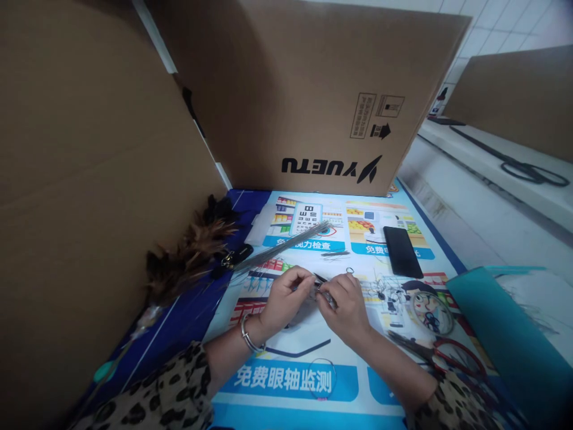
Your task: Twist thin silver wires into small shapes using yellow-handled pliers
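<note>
My left hand (289,298) and my right hand (344,304) meet above the printed table cover (295,334). Both are closed, thumbs and fingers pinched together. A slim, dark, pointed tool (320,278) shows between them, on the side of the right fingers; its kind is mostly hidden. What the left fingertips pinch is too small to name. Beyond the hands lies a long bundle of thin metal wires (290,243), with a shorter bunch of wires (335,254) beside it. Nearer to me rests a thin wire ring (335,377) with a pinkish bit on it.
At right are a black phone (403,252), loose bent wires (380,289), a round clear dish or tape roll (451,316), red-handled scissors (465,352) and a teal box (501,340). Feathers (192,245) and a dark key fob (243,253) lie left. Cardboard (322,89) walls the back.
</note>
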Tool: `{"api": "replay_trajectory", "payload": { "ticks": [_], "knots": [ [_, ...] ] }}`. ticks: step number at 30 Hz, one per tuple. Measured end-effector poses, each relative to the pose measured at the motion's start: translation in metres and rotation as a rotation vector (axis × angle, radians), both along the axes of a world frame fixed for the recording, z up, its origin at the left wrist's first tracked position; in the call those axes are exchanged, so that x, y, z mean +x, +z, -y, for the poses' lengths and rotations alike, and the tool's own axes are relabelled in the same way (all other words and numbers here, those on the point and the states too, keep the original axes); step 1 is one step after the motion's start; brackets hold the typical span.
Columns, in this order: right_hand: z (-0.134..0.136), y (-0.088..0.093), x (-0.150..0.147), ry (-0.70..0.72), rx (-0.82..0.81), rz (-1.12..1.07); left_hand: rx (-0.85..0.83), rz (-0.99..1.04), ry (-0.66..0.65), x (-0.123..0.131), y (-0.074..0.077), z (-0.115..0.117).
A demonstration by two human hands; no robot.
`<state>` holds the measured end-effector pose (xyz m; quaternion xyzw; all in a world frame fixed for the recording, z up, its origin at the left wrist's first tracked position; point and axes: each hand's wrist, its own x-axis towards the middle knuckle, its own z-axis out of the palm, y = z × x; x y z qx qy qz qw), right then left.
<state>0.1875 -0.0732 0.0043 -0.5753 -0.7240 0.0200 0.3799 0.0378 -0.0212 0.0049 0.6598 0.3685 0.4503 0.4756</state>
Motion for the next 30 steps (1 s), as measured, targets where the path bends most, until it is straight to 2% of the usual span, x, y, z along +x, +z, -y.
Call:
{"api": "replay_trajectory", "payload": {
  "ticks": [13, 20, 30],
  "knots": [
    [0.0027, 0.0018, -0.0002, 0.013, -0.079, -0.109, 0.078, -0.032, 0.009, -0.0015, -0.0002, -0.0015],
    [0.0026, 0.003, -0.0002, 0.01, 0.02, -0.049, 0.084, -0.039, -0.006, 0.0001, 0.0012, 0.0006],
    [0.0004, -0.0001, -0.0025, -0.011, 0.007, -0.126, 0.03, -0.034, -0.005, 0.0002, -0.0007, 0.0027]
  ]
}}
